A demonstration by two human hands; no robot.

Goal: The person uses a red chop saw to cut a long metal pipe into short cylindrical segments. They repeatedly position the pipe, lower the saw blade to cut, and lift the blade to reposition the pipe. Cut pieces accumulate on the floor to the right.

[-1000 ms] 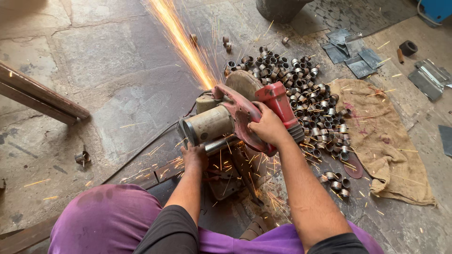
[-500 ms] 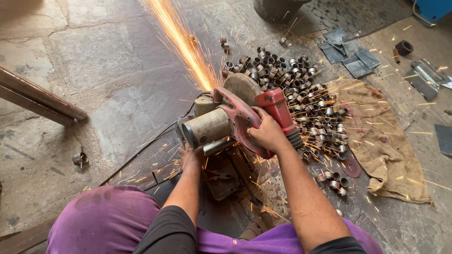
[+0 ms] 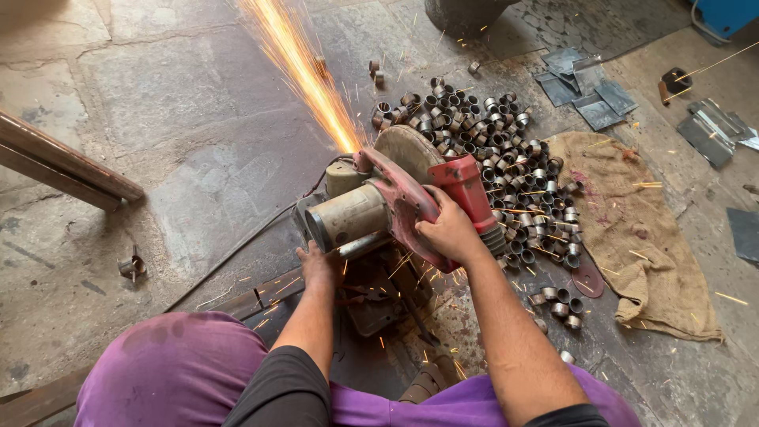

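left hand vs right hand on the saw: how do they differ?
The right hand wraps the red handle on top of the chop saw; the left hand sits lower, at the saw's base under the motor. The right forearm reaches farther forward than the left. Both are bare.

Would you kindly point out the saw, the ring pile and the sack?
saw (image 3: 411, 202): head view, red blade guard.
ring pile (image 3: 506, 150): head view, middle of the heap.
sack (image 3: 640, 229): head view, centre of the cloth.

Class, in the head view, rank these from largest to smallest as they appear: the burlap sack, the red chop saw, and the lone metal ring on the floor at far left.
1. Burlap sack and red chop saw: look alike in extent, unranked.
2. Lone metal ring, clearly smallest.
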